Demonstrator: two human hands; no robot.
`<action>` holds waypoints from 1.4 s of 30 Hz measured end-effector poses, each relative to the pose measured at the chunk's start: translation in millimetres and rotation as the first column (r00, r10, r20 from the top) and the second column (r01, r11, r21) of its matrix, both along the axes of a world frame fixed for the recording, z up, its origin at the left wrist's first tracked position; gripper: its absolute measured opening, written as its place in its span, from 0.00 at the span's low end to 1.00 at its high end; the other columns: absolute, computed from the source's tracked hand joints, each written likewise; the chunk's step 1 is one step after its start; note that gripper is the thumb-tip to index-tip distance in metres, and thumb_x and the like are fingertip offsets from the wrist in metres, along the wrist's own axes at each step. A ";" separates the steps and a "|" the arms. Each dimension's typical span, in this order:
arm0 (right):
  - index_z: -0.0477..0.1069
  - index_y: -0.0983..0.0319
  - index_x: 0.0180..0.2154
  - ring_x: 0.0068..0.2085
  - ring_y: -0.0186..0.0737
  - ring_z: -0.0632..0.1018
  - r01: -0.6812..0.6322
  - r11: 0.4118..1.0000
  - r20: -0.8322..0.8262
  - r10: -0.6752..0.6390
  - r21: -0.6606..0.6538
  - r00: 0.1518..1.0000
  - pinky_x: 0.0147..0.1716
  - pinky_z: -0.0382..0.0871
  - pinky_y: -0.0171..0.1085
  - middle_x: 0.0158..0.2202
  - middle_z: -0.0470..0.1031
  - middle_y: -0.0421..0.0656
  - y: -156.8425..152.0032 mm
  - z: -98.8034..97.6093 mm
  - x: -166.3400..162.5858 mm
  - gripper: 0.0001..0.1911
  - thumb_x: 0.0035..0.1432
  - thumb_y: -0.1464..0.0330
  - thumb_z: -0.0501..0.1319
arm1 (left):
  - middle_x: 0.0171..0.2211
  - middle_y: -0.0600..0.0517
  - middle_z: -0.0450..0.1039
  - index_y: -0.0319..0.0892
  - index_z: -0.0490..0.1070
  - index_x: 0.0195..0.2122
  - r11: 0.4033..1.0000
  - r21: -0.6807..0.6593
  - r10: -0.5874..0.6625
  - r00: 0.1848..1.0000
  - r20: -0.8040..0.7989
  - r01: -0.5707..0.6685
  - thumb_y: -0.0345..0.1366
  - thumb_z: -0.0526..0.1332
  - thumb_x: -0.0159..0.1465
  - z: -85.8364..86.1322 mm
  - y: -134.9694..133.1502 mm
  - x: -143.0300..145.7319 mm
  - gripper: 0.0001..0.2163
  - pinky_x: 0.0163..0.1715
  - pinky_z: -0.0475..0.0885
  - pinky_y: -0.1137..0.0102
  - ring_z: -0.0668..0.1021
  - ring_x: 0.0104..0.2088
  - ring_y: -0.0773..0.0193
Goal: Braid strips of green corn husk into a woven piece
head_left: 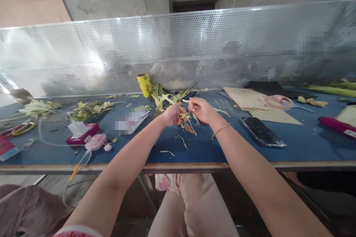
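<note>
Both hands meet over the middle of the blue worktop (306,148). The left hand (171,114) has its fingers curled round a small bunch of leaf strips (187,120), whose ends hang down to the surface. The right hand (202,110) pinches the same bunch with narrow fingers. A phone (261,132) lies at three o'clock of them, and a yellow cup (145,84) at eleven.

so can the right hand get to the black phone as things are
Probably yes: the phone lies flat on the table just right of the right hand, nothing between them, though the hand is pinching leaf strips.
</note>
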State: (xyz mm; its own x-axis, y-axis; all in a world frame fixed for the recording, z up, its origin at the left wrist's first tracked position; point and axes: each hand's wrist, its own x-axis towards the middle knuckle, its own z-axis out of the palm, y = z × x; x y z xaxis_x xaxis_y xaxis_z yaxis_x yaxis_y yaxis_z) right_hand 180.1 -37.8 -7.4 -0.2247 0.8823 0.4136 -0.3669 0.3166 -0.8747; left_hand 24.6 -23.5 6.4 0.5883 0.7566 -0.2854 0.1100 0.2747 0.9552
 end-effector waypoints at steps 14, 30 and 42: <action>0.61 0.59 0.20 0.23 0.35 0.68 0.302 0.950 0.284 -0.269 -0.076 0.920 0.24 0.63 0.37 0.19 0.65 0.38 11.0 -14.1 -5.3 0.18 0.42 0.56 0.67 | 0.18 0.49 0.68 0.41 0.63 0.24 0.973 0.113 0.182 0.970 0.163 -0.201 0.32 0.49 0.56 -7.6 2.3 8.8 0.07 0.18 0.59 0.72 0.66 0.15 0.67; 0.61 0.60 0.20 0.25 0.33 0.64 0.600 0.788 0.306 -0.609 0.135 0.732 0.27 0.56 0.36 0.21 0.64 0.37 9.1 -8.1 -0.1 0.09 0.43 0.65 0.60 | 0.19 0.57 0.68 0.37 0.63 0.27 0.890 0.247 0.297 0.898 0.325 -0.384 0.19 0.60 0.52 -9.0 -0.5 14.2 0.08 0.28 0.71 0.75 0.73 0.20 0.74; 0.59 0.60 0.20 0.26 0.33 0.65 0.569 0.810 0.261 -0.586 0.145 0.767 0.29 0.57 0.36 0.23 0.66 0.37 9.2 -7.5 -0.1 0.11 0.43 0.65 0.61 | 0.19 0.57 0.66 0.35 0.70 0.30 0.828 0.217 0.399 0.815 0.420 -0.517 0.20 0.61 0.55 -10.0 0.0 15.4 0.05 0.34 0.73 0.74 0.73 0.23 0.75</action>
